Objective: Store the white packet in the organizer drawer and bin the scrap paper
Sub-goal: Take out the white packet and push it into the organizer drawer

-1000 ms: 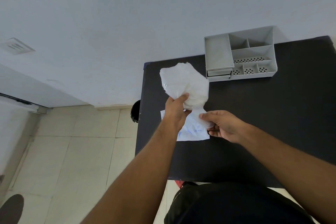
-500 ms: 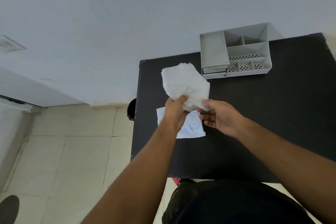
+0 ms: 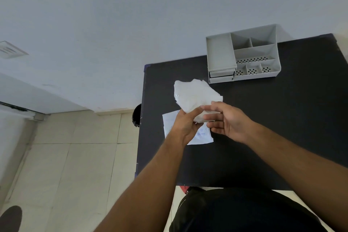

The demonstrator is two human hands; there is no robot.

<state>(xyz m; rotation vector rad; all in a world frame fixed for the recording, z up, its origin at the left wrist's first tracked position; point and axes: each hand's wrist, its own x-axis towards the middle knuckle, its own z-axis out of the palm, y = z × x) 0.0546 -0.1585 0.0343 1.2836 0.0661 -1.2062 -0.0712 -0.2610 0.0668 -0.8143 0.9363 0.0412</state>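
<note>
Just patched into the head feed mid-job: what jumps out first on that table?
The crumpled white packet stands out against the black table, raised above its left part, gripped by the left hand with the right hand touching its lower edge. Under the hands a flat printed paper lies on the table. At the far edge sits the grey organizer, its drawers shut.

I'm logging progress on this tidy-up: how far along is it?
Nothing looks finished yet. Both the left hand and right hand hold the crumpled white packet above the table. The printed paper lies under them. The organizer drawers look shut; storing and binning remain.
</note>
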